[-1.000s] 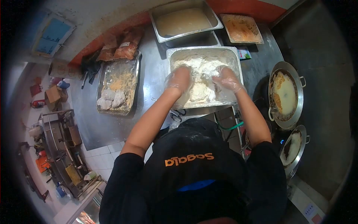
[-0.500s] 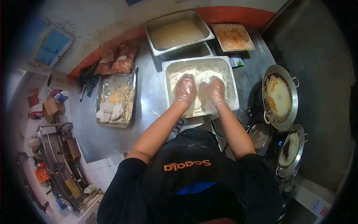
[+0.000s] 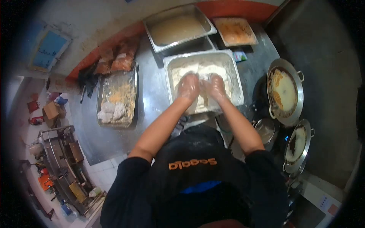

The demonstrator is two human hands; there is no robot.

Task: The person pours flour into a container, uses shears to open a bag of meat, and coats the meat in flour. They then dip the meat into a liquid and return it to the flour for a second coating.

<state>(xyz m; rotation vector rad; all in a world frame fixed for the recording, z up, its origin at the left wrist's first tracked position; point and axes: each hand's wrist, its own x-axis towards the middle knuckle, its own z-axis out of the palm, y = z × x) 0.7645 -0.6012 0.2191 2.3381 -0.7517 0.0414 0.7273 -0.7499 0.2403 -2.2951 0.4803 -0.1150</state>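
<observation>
1. Two bare forearms [image 3: 163, 127] out of dark sleeves [image 3: 131, 173], reaching fwd.
2. L hand [image 3: 189, 86] and R hand [image 3: 216, 86] in thin clear gloves, side by side, close together, thumb sides facing; fingers bent down, tips hidden. Can't tell how far open, or if gripping anything.
3. White powder [image 3: 213, 69] directly under both hands, also ahead of them and out to L and R. Pale patch in the gap btwn hands, too blurred to ID.
4. Metal pan [image 3: 238, 83] around powder; hands approx mid-pan, inside the rim, wrists above its near part.
5. On R, well apart from R hand: smaller wok [image 3: 306, 146] nearer, larger wok [image 3: 299, 97] farther, both w/ pale contents.
6. On L, well apart from L hand: shallow metal tray [image 3: 134, 91] w/ yellowish crumbs [image 3: 121, 92], white-coated pieces [image 3: 112, 110] at near end.
7. Just past the powder pan's far R corner: small green-white packet [image 3: 240, 56].
8. Reddish bags [image 3: 123, 62] at crumb tray's far end, dark bag [image 3: 88, 78] nr it.
9. Farthest bk: deep metal pan [image 3: 208, 33] w/ cloudy liquid [image 3: 176, 29], then, to its R, tray w/ orange-brown stuff [image 3: 234, 32], against red wall band [image 3: 237, 9].
</observation>
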